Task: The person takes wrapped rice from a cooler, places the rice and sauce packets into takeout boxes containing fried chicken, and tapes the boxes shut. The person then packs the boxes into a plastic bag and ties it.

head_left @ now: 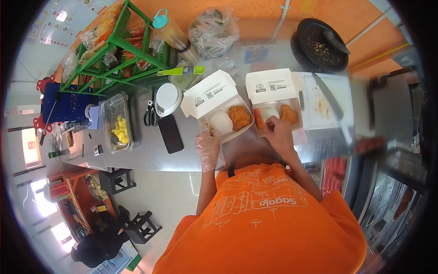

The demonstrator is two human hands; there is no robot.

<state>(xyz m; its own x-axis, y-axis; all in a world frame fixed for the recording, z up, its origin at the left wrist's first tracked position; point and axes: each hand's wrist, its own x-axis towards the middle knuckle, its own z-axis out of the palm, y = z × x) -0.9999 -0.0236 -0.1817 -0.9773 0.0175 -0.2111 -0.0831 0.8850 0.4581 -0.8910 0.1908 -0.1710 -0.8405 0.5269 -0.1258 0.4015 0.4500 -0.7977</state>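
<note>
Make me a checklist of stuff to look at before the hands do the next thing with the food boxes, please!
1. Lids up on the left box and the right box: ok, both stand open.
2. Fried chicken in each: ok, left piece and right piece.
3. White mound, probably rice, in each: ok, left mound and right mound, partly behind fingers.
4. Gloves on both hands: not ok. The left hand wears clear plastic; the right hand looks bare.
5. Right fingers empty: cannot tell, their tips are too small to see.
6. Knife away from both hands: ok, it's over by the cutting board.
</note>
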